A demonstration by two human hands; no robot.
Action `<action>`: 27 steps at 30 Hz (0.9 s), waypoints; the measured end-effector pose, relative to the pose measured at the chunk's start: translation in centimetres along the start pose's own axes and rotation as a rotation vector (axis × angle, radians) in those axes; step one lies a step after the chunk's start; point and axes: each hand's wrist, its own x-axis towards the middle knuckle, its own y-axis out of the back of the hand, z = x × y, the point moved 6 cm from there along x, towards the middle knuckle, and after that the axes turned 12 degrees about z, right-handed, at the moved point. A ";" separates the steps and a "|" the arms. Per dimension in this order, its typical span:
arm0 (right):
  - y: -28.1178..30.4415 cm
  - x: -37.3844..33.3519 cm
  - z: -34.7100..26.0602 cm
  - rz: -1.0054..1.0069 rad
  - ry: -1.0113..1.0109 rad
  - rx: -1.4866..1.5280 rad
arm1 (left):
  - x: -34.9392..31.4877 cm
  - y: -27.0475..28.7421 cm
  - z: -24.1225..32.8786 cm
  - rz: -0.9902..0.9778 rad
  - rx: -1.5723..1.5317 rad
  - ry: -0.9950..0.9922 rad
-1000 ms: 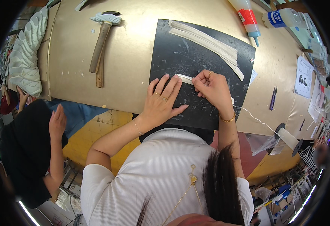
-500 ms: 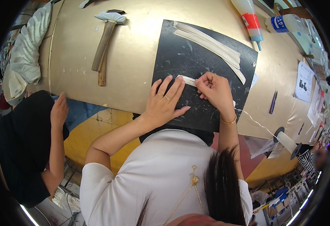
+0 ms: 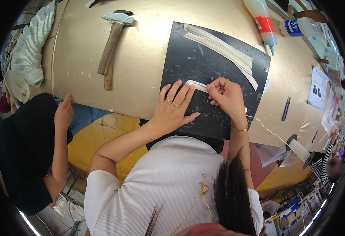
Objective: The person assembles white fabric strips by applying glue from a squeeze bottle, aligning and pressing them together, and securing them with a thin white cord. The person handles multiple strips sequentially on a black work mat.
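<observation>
- Compared with a second ago: wearer's own hands nearly unchanged, same hold on the short, narrow cream strip (image 3: 198, 85); bench items sit slightly further right in view.
- Bigger change at left: co-worker's bare hand (image 3: 63, 114) has lowered a little, one finger now toward the table edge. A rounded off-white flat piece (image 3: 17, 86) now shows apart from the fanned stack of pale curved pieces (image 3: 27, 55).
- Strip lies on the black, scuffed rectangular mat (image 3: 180, 59), between the hands; long axis roughly left-right, right end dipping slightly toward wearer.
- Left hand (image 3: 171, 104): palm down, fingers a bit spread, thumb wide; fingertips at strip's left end.
- Right hand (image 3: 225, 96): thumb and forefinger pinched on strip's right end, other fingers curled.
- Bundle of long cream strips (image 3: 221, 47) on mat's far part, slanting down rightward.
- Containers, from where I'm standing: translucent squeeze bottle with red label, pale blue nozzle (image 3: 263, 25), whitish inside, nozzle toward wearer; clear blue-labelled bottle (image 3: 303, 27) on its side, cloudy, contents unclear.
- Black-flanged spool (image 3: 300, 151) carries white cord (image 3: 265, 124).
</observation>
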 end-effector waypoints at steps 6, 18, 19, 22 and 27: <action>0.3 0.1 0.6 0.020 -0.040 0.046 | 0.1 0.1 0.0 -0.001 -0.004 -0.008; -0.1 0.0 -0.3 0.026 0.054 -0.078 | 0.1 0.1 0.0 -0.001 -0.012 0.001; -0.1 0.0 -0.3 0.027 0.058 -0.082 | 0.1 0.1 0.0 -0.001 -0.012 -0.001; -0.2 0.0 -0.2 0.030 0.070 -0.081 | 0.1 0.0 0.0 -0.004 -0.010 -0.005; -0.2 0.0 -0.2 0.023 0.058 -0.067 | 0.0 0.0 0.0 -0.003 -0.001 -0.015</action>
